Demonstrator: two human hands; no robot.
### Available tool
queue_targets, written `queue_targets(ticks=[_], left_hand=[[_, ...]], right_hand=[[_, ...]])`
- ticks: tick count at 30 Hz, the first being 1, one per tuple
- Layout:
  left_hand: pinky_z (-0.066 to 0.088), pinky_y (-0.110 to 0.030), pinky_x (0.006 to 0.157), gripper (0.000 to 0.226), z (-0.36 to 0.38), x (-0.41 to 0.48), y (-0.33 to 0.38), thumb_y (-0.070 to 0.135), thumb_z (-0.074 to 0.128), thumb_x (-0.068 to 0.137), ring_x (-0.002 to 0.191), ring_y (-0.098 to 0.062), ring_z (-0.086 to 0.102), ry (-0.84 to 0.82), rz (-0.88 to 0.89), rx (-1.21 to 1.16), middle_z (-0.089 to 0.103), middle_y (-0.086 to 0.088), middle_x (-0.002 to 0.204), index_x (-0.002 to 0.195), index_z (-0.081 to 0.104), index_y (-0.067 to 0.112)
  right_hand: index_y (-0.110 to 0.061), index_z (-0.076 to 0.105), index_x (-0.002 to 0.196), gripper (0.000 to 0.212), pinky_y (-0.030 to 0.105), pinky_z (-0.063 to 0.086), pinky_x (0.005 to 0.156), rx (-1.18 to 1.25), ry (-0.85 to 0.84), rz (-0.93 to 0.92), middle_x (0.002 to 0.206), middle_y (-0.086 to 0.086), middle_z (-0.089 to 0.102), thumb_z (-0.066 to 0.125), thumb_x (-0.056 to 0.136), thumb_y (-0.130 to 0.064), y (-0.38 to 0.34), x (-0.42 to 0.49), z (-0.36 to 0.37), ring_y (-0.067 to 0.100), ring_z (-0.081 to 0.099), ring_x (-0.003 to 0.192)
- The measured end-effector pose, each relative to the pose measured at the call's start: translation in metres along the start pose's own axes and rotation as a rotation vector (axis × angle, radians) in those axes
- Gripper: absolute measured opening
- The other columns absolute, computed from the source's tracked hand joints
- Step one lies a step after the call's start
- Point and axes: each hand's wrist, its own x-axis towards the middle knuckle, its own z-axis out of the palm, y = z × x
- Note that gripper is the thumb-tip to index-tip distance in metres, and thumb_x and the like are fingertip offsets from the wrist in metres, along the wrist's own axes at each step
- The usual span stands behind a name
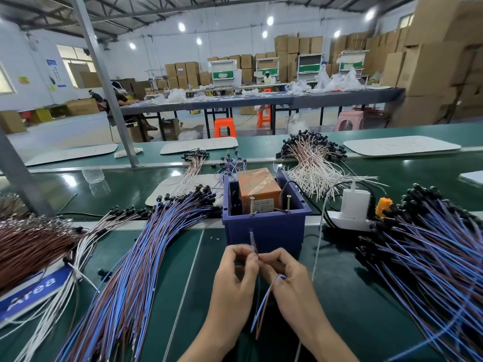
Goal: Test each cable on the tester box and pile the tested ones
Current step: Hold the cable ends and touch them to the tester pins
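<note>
1. Testing of one cable is in hand: the left hand and right hand both pinch a blue-and-brown cable on the near side of the tester box. Its two ends point up toward the box.
2. Next, I judge, the ends must be spread, one to each of the two upright screws at the box's near rim.
3. Inside the blue box sits an orange taped unit; anything else in there is hard to make out.
4. Cable piles lie to the left and right; which holds tested ones I cannot tell.
</note>
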Motion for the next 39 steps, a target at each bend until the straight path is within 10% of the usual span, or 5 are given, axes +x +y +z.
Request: queue_targets(ticks=[12, 39], left_hand=[[0.040, -0.023, 0.051, 0.006, -0.007, 0.027, -0.010, 0.046, 0.042, 0.100, 0.057, -0.011, 0.052, 0.267, 0.227, 0.231, 0.058, 0.013, 0.075, 0.097, 0.043, 0.041], [0.052, -0.041, 0.060, 0.011, -0.001, 0.038, -0.019, 0.046, 0.043, 0.100, 0.072, -0.014, 0.064, 0.256, 0.287, 0.299, 0.066, 0.017, 0.091, 0.106, 0.048, 0.038]], right_hand=[[-0.042, 0.050, 0.096, 0.013, 0.021, 0.045, 0.052, -0.231, 0.572, -0.219, 0.086, -0.020, 0.064, 0.041, 0.099, -0.051, 0.002, 0.016, -0.015, 0.010, 0.058, 0.063], [-0.044, 0.047, 0.097, 0.023, 0.021, 0.038, 0.047, -0.340, 0.508, -0.145, 0.060, -0.018, 0.060, 0.032, 0.091, -0.061, 0.007, 0.025, -0.016, 0.010, 0.054, 0.051]])
